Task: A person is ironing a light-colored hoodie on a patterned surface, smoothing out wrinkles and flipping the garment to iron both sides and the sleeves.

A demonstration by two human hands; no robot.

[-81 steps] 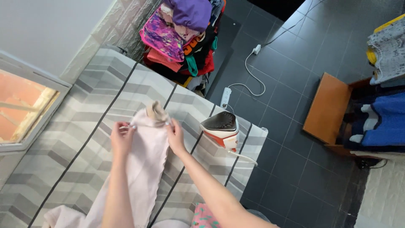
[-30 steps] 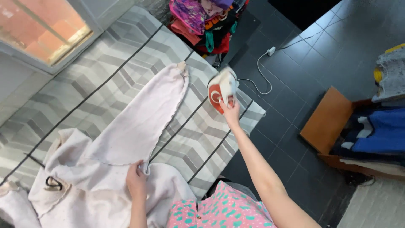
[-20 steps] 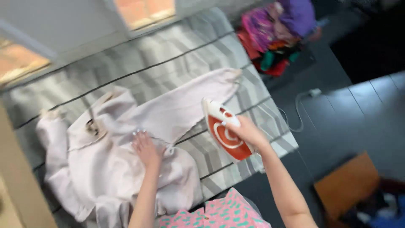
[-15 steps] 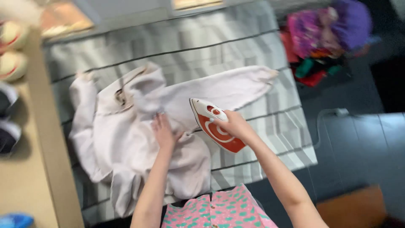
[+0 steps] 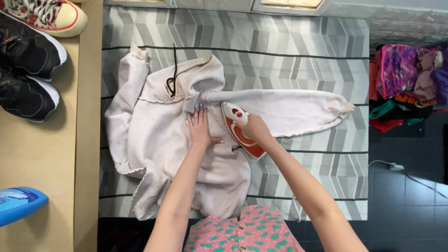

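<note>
Since the frame half a second before, the iron (image 5: 240,129) had slid a little further onto the garment, up to the armpit where the right sleeve joins the body, and the head camera had swung round so that the ironing surface (image 5: 303,42) lay square across the view.

Nearest the wearer, at the surface's near edge, a pink top with green spots (image 5: 242,233) filled the bottom of the view. Both bare forearms reached away from it over the pale pink hooded sweatshirt (image 5: 158,140).

That sweatshirt lay flat on the left half of the grey chevron-striped surface, its hem hanging near the near edge. The left hand (image 5: 200,128) rested palm down on its chest, fingers straight and together, thumb spread to the right, pressing the cloth rather than gripping it. Just beside it, the right hand (image 5: 254,130) was wrapped around the handle of the red and white iron, whose tip pointed toward the far left; the fingers curled under and were probably closed tight, though the handle hid them.

Further off, the right sleeve (image 5: 289,112) stretched out toward the surface's right edge, while the left sleeve ran up toward the far left corner. A dark drawstring (image 5: 172,77) trailed from the hood.

Beyond the left edge, dark sneakers (image 5: 25,70) sat on a wooden shelf (image 5: 46,154) with a blue object (image 5: 18,203). Past the right edge, a heap of coloured clothes (image 5: 408,84) lay on dark floor tiles, a white cord (image 5: 392,165) nearer.
</note>
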